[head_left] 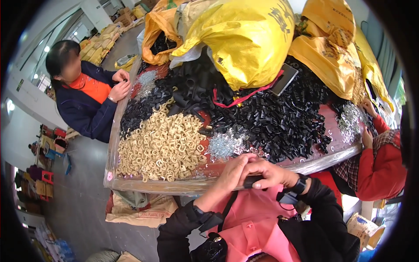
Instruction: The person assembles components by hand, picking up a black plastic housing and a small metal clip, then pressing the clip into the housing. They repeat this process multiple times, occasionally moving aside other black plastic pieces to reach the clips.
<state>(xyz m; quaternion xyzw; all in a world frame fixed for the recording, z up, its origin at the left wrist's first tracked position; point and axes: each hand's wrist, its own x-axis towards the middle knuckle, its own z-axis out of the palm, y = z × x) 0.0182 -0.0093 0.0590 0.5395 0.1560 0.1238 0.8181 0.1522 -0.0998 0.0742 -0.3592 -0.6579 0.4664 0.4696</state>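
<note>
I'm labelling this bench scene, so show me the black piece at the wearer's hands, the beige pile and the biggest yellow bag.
Black piece (250, 181): head view, its visible side.
Beige pile (159, 146): head view, mid-heap.
Yellow bag (248, 46): head view, bulging front.

The left forearm (182, 222) and right forearm (326, 207) angle inward, elbows bent and set outward. The left hand (233, 174) points up and rightward; the right hand (271, 173) points leftward, its thumb below its bent fingers. Both hands meet at the fingers (exact contact is partly hidden).
</note>
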